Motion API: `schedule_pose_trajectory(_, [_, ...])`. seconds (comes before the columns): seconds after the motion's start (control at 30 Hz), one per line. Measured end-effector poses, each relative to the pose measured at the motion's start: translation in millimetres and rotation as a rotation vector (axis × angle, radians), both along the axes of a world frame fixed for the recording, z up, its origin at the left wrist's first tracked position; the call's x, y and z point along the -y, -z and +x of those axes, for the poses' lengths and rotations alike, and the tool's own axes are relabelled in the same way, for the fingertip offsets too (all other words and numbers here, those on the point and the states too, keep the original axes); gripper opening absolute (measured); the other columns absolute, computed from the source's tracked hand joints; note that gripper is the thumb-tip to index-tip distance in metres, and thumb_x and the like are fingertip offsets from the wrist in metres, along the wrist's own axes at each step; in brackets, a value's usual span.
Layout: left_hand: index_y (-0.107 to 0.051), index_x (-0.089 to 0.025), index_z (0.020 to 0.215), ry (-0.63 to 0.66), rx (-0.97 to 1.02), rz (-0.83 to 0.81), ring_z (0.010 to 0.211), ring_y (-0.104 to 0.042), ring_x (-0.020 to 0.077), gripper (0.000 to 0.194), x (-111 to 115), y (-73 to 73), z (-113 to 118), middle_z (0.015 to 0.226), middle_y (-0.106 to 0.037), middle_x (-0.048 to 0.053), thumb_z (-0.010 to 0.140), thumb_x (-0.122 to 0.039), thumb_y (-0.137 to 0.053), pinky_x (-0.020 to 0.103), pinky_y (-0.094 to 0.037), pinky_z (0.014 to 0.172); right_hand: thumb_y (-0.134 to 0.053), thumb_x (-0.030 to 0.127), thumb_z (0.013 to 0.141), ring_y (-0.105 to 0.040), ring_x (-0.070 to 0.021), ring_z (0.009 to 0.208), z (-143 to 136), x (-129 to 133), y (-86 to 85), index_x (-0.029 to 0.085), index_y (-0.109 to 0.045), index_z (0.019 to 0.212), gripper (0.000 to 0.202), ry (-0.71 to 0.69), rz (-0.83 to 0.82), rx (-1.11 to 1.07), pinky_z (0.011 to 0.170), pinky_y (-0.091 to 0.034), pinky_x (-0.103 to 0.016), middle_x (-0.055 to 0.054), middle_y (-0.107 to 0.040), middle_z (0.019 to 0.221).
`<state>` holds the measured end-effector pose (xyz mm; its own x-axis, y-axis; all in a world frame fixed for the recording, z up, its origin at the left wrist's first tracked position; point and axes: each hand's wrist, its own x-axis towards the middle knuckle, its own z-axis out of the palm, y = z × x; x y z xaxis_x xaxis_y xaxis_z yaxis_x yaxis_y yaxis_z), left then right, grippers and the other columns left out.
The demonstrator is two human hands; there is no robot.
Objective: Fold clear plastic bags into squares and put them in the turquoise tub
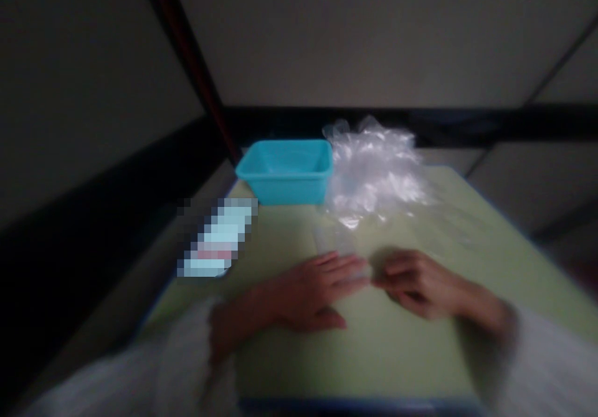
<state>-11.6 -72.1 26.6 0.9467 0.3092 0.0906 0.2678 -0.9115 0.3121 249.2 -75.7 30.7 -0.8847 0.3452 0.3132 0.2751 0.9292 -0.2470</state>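
My left hand (322, 289) lies flat with its fingers stretched out, pressing on a thin clear plastic bag (336, 239) on the table. Much of that bag is hidden beneath the fingers. Close to its fingertips is my right hand (418, 283), with the fingers curled in and the tips meeting near the bag's right edge. Blur and dim light hide whether anything is between them. Beyond both hands sits a loose heap of shiny clear plastic bags (378, 171).
A turquoise plastic basket (292, 189) stands at the back left, against the heap. A pixelated, bright phone-like object (217, 239) is at the left edge of the yellow-green table (355, 367), which has a blue rim. Pale walls rise behind.
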Motion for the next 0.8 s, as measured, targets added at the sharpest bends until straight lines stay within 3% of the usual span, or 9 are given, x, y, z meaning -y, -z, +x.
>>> schedule_pose_trajectory(0.43, [-0.027,-0.017,0.144,-0.035,0.009,0.007,0.141,-0.016,0.0264,0.068,1.1,3.2,0.1,0.152,-0.023,0.011,0.090,-0.057,-0.037,0.043,-0.015,0.116,-0.042,0.013,0.080,-0.052,-0.0211,0.071,0.9,2.3,5.1,0.014,-0.064,0.093,0.025,0.021,0.051,0.121,0.067,-0.039,-0.036,-0.006,-0.060,0.073])
schedule_pose_trajectory(0.8, [-0.031,-0.024,0.143,-0.021,0.003,0.026,0.141,-0.016,0.0293,0.067,0.2,2.9,0.6,0.153,-0.018,0.010,0.087,-0.059,-0.042,0.046,-0.016,0.115,-0.040,0.013,0.084,-0.049,-0.0204,0.068,0.8,2.9,6.3,0.014,-0.064,0.087,0.024,0.035,0.091,0.016,0.063,-0.037,-0.035,-0.006,-0.059,0.068])
